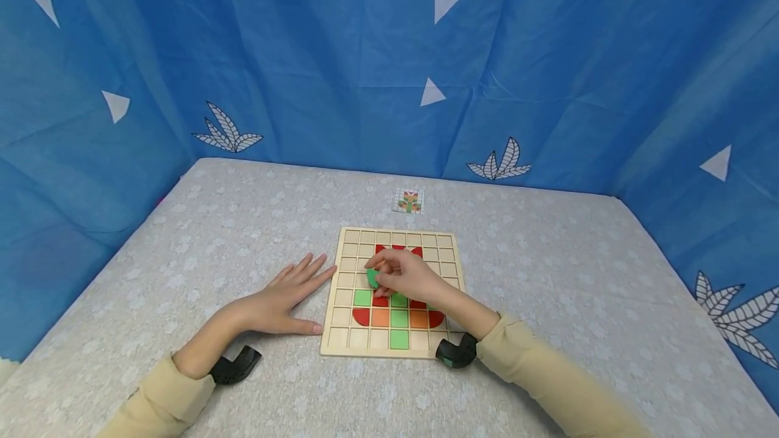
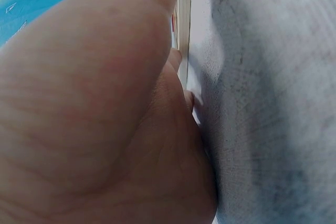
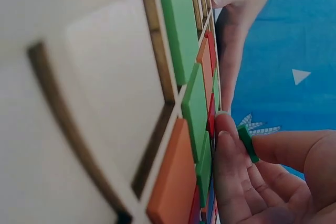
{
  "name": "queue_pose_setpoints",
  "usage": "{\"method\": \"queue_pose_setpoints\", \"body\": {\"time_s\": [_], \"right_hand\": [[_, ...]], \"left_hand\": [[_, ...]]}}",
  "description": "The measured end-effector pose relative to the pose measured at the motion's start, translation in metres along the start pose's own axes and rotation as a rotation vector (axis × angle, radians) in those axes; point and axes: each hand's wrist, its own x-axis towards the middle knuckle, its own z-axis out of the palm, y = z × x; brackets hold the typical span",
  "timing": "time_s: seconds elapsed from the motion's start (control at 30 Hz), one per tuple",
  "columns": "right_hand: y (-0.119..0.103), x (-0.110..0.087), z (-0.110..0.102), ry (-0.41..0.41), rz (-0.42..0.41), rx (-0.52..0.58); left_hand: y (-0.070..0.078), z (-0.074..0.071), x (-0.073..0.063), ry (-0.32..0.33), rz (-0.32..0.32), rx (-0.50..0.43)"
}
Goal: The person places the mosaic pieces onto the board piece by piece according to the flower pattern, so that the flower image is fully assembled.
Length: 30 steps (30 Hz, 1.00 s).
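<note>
In the head view, a wooden grid board [image 1: 338, 338] lies on the table with red, orange and green tiles in several of its cells. My right hand [image 1: 406, 277] is over the upper middle of the board, pinching a dark green tile [image 1: 373, 278] between thumb and fingers. The right wrist view shows this green tile [image 3: 248, 144] edge-on, just off the board's surface. My left hand [image 1: 276, 306] rests palm down on the cloth at the board's left side, fingers spread, with the fingertips at the board's edge. My right hand hides some cells beneath it.
A small picture card [image 1: 408, 201] with a coloured pattern on a grid lies beyond the board. A pale patterned cloth [image 1: 548, 255] covers the table. Behind and at both sides hangs a blue curtain [image 1: 304, 53]. Each wrist wears a black device [image 1: 236, 365].
</note>
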Motion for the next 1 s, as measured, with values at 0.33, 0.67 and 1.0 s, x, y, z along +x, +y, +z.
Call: {"method": "queue_pose_setpoints", "body": {"time_s": [0.33,0.67,1.0], "right_hand": [[-0.0046,0.0010,0.0019,0.053,0.005,-0.062],[-0.0054,-0.0003,0.0014,0.077,-0.028,-0.109],[-0.0019,-0.0049,-0.0037,0.109,-0.088,-0.271]], "left_hand": [[0.0021,-0.0013,0.0003,0.001,0.006,-0.016],[0.0008,-0.0012,0.0008,0.003,0.008,-0.011],[0.0021,-0.0015,0.0006,-0.002,0.005,-0.013]]}}
